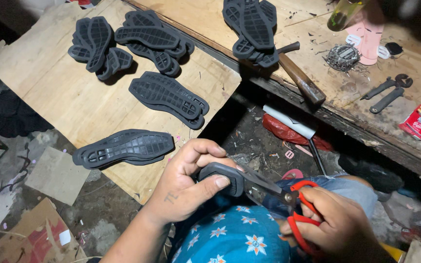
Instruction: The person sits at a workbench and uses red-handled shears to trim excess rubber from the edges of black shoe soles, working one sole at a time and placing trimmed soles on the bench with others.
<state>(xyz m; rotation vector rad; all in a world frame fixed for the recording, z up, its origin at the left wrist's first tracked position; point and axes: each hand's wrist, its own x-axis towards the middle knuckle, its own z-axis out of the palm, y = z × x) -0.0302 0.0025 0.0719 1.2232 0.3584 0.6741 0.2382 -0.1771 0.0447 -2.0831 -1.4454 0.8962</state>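
The left hand (186, 187) grips a dark rubber sole (220, 176) over the lap; the right hand (334, 226) holds red-handled scissors (274, 195), blades at the sole's edge. The left thumb lies close to the blades, so a slip on stiff rubber could nick it or spoil the edge.

Beyond the left hand (186, 182) lie five piles of black soles (169, 95), one hammer (300, 78), one pliers (388, 92).

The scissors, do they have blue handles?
No, the scissors have red handles, gripped by the right hand while the left hand holds a black rubber sole at the blades.
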